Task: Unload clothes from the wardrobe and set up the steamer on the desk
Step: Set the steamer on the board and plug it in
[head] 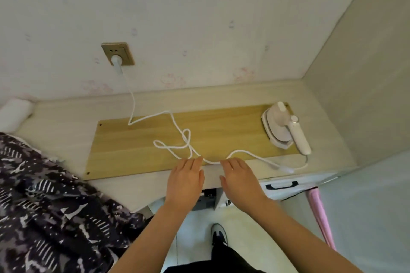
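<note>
A white handheld steamer (284, 127) lies on the right end of a yellow wooden board (217, 131) on the pale desk (66, 115). Its white cord (175, 137) runs in loose loops across the board up to a plug (117, 62) seated in the wall socket (118, 53). My left hand (185, 180) and my right hand (240, 180) lie flat side by side at the desk's front edge, fingers together, their tips touching the cord. Neither hand grips anything.
A dark patterned garment (51, 204) lies heaped at the left over the desk's corner. A white rolled item (14, 114) sits at the far left. A grey side panel (359, 86) bounds the desk on the right. A pink pole (320, 217) leans below.
</note>
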